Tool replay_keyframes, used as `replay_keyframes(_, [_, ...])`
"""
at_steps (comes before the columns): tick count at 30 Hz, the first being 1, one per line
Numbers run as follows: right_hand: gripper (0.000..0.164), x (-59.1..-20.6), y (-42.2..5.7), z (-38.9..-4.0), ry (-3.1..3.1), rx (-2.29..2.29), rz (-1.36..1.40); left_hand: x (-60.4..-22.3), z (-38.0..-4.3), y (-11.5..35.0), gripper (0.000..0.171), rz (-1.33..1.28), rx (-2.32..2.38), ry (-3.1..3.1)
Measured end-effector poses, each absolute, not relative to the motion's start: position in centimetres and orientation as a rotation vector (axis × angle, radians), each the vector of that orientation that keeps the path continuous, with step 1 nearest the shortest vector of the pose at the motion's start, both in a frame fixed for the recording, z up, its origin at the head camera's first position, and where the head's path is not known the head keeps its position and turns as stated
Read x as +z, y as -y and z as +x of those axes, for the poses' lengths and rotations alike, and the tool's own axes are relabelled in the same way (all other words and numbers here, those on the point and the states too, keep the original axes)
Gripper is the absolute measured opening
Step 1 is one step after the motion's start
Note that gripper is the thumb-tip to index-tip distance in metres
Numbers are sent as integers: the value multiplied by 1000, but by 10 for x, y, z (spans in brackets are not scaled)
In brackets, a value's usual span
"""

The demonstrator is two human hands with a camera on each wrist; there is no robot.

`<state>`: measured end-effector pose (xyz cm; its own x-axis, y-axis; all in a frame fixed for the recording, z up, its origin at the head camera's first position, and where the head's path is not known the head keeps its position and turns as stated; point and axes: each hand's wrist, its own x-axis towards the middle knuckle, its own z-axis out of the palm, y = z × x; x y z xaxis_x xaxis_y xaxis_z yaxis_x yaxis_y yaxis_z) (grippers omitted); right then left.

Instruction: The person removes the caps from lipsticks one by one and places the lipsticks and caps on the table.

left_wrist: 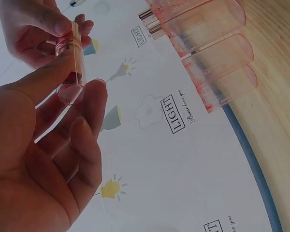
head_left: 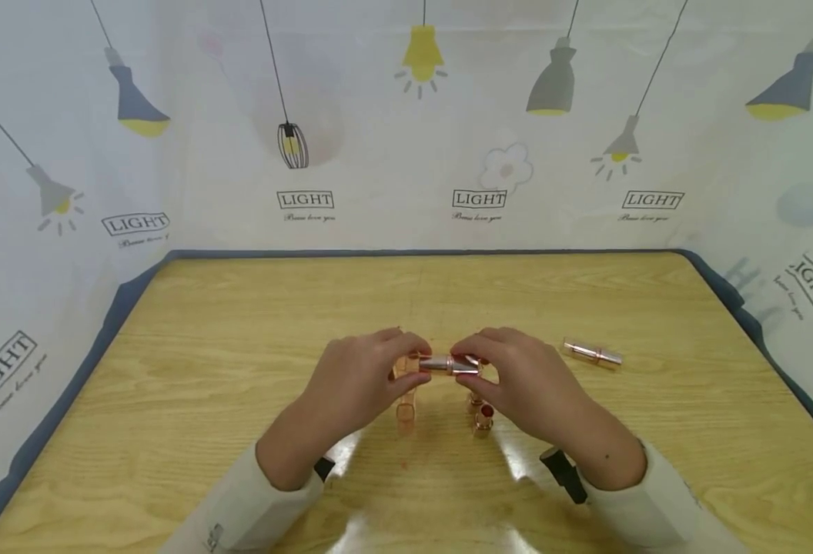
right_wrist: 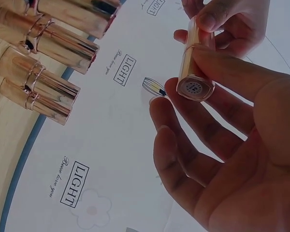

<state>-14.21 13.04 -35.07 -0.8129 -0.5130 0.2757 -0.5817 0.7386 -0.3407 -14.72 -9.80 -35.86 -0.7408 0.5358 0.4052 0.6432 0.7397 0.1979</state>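
Observation:
A lipstick [head_left: 439, 365] with a shiny rose-gold base and a clear pinkish cap lies level between both hands. My left hand [head_left: 358, 381] pinches its cap end between thumb and fingers. At the other end, my right hand [head_left: 531, 381] grips the metallic base, whose round label shows in the right wrist view. Through the clear cap [left_wrist: 70, 92], a dark red tip is visible in the left wrist view. Several clear pink caps [left_wrist: 217, 55] stand upright near the left hand. By the right hand stand several uncapped lipstick bases [right_wrist: 48, 43], partly hidden by it in the head view.
Another lipstick [head_left: 592, 353] lies on its side on the wooden table [head_left: 240, 308], to the right of the right hand. A white curtain [head_left: 379, 154] printed with lamps surrounds the table's back and sides. Black straps [head_left: 564, 475] show at the wrists.

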Motion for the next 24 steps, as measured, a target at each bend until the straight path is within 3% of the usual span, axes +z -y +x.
replay_keyframes(24, [24,-348,-133,-141,2785,584,854,-358,-147,98,27,-889,-462,2663])
